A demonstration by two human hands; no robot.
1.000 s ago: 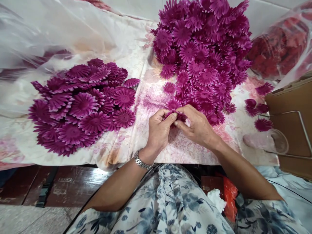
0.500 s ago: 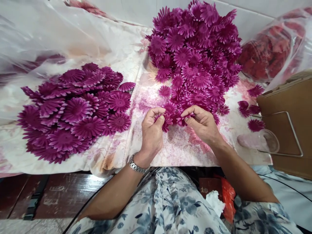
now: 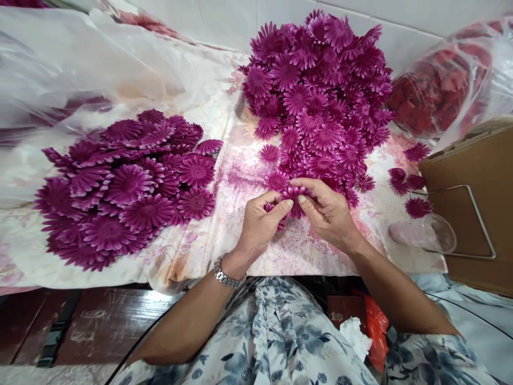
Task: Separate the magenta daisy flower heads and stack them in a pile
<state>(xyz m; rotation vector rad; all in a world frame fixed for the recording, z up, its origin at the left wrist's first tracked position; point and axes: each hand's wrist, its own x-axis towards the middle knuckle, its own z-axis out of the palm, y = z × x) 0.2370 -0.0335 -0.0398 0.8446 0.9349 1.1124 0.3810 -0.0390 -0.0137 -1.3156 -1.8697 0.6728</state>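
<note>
In front of my chest, my left hand (image 3: 260, 220) and my right hand (image 3: 329, 213) meet over a magenta artificial flower petal layer (image 3: 296, 202). My right thumb and forefinger pinch its right side, while my left thumb touches its left edge. Another magenta petal piece (image 3: 280, 223) is tucked in the curled fingers of my left hand, mostly hidden. Just beyond the hands rises a tall heap of small magenta petal pieces (image 3: 316, 107). To the left lies a lower pile of larger, flatter magenta petal pieces (image 3: 128, 184).
A patterned cloth (image 3: 224, 235) covers the table. Rightward are a cardboard box (image 3: 473, 208), a bent wire frame (image 3: 481, 214), a clear plastic cup (image 3: 420, 233) lying on its side and a bag of red petals (image 3: 441, 85). Plastic sheeting (image 3: 100, 59) lies at the back left.
My hands were apart, each at its own petal pieces. They have come together, the right moving left with a petal piece to meet the left thumb.
</note>
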